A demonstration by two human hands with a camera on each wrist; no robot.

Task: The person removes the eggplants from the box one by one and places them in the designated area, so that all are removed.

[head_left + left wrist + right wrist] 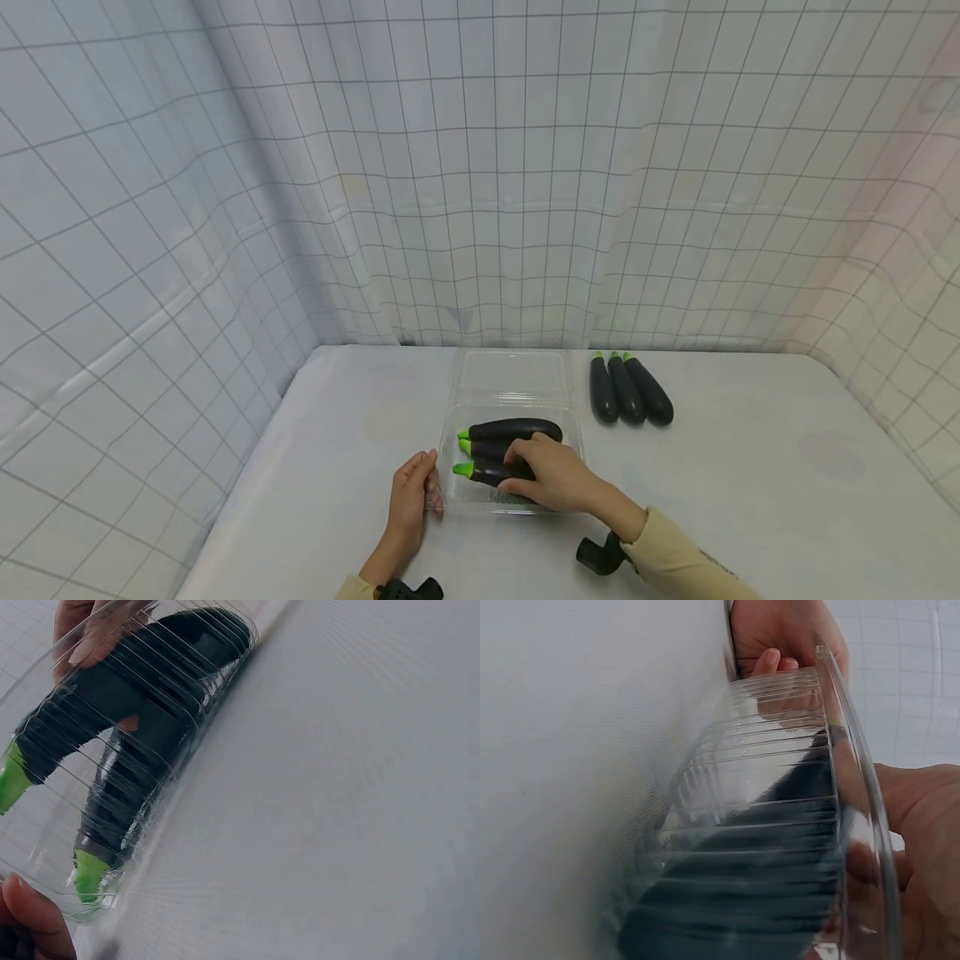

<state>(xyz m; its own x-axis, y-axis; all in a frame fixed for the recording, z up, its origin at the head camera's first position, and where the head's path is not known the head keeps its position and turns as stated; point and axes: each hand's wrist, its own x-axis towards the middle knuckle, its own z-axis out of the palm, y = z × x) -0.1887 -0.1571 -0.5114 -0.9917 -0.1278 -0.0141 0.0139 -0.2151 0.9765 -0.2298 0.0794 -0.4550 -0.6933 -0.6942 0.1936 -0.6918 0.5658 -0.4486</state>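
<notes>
A clear plastic clamshell container [480, 505] lies with its lid [513, 377] folded back. Three dark eggplants with green stem ends are in its base: a far one [517, 429], a middle one [487, 451] and a near one [487, 472]. My right hand [555, 477] reaches over the right side and grips the near eggplant between thumb and fingers; the palm hides its right end. At the container's left side, my left hand [408, 500] holds the rim with thumb and fingers. Through the ribbed wall, the left wrist view shows an eggplant [139, 765] low in the base.
Three more eggplants [628, 388] lie side by side on the white table [750, 467], right of the lid. White grid-patterned curtains [495, 208] hang behind the table and at both sides. Black wrist camera mounts [597, 556] sit on both wrists.
</notes>
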